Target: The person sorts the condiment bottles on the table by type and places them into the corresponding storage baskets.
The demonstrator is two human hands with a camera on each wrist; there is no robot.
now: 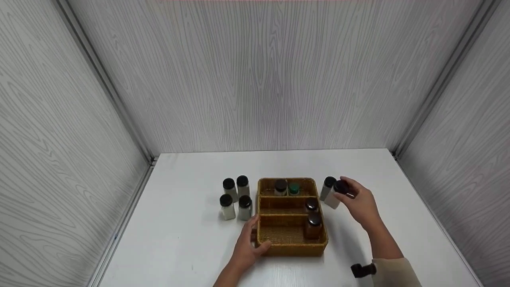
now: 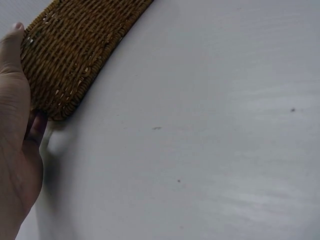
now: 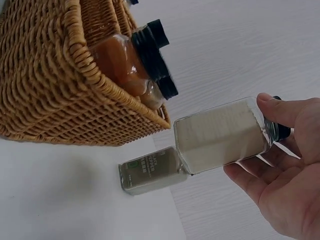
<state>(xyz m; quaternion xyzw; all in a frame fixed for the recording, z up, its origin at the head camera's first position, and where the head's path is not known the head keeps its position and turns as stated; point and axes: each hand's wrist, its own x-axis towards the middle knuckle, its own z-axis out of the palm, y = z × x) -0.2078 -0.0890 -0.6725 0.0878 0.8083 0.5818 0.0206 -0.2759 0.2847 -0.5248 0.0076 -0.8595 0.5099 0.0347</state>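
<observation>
My right hand (image 1: 361, 203) pinches a glass spice jar (image 3: 220, 135) of pale powder near its black cap, right of the basket, thumb on one side and fingers on the other. The jar leans, its base toward the tabletop. Close beside it stands a black pepper jar (image 3: 150, 172), with its label showing in the right wrist view. My left hand (image 1: 246, 248) grips the near-left corner of a woven basket (image 1: 295, 251), thumb at the front rim. Inside the front compartment, at its right end, is a reddish-brown jar (image 1: 313, 229); another dark-capped jar (image 1: 311, 205) sits in the middle compartment.
The basket's back compartment holds a dark-capped jar (image 1: 280, 187) and a green-capped jar (image 1: 294, 189). Several black-capped jars (image 1: 228, 209) of powder stand left of the basket on the white table (image 1: 187, 247). Wood-grain panels (image 1: 255, 79) enclose the table's back and sides.
</observation>
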